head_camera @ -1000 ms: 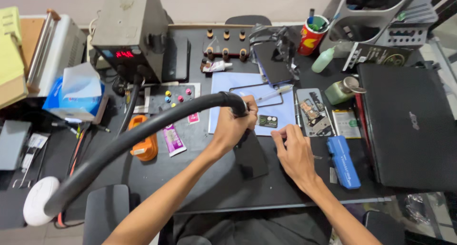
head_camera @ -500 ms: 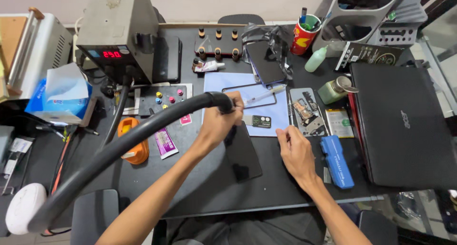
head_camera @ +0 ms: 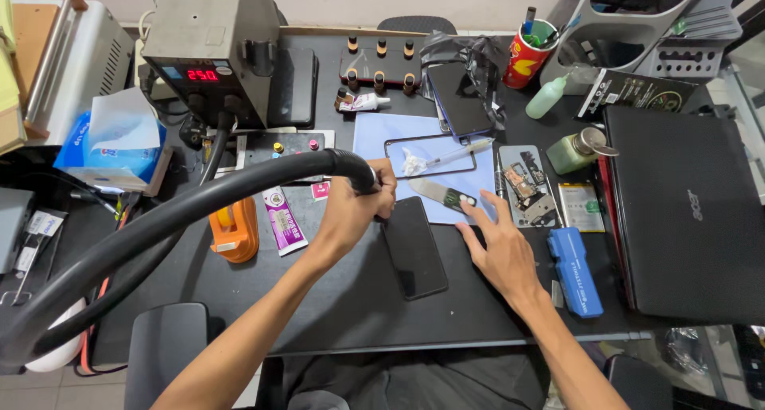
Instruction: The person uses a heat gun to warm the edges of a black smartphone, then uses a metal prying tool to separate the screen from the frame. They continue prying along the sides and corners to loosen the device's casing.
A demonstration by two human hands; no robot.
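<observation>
From the head view I see my left hand (head_camera: 351, 211) near the middle of the worktop (head_camera: 335, 306), its fingers (head_camera: 382, 188) clenched around the nozzle end of a thick black hose (head_camera: 183, 211); the hose arcs away toward 8 o'clock and runs back to a grey hot-air station (head_camera: 211, 47) with a red digital readout at 11 o'clock. The nozzle tip is hidden behind my fist, so I cannot tell exactly what it points at, but it sits just above the top edge of a black phone (head_camera: 413, 247) lying flat and dark just beside the hand at 4 o'clock. My right hand (head_camera: 498, 247) rests flat on the worktop at 3 o'clock from the phone, fingers released and spread, holding nothing, their tips at the lower edge of a pale blue mat (head_camera: 414, 131). On that mat, just ahead of those fingertips, lies a small silver phone part (head_camera: 437, 192), and farther toward 12 o'clock a bare phone frame (head_camera: 430, 155) with a pen-shaped tool across it. At 3 o'clock from the right hand lie a blue case (head_camera: 574, 270) and, beyond it, a closed black laptop (head_camera: 689, 211). At 9 o'clock from the left hand sits an orange tool (head_camera: 235, 231) beside a purple packet (head_camera: 284, 228), and a tissue box (head_camera: 111, 147) stands at 10 o'clock.
</observation>
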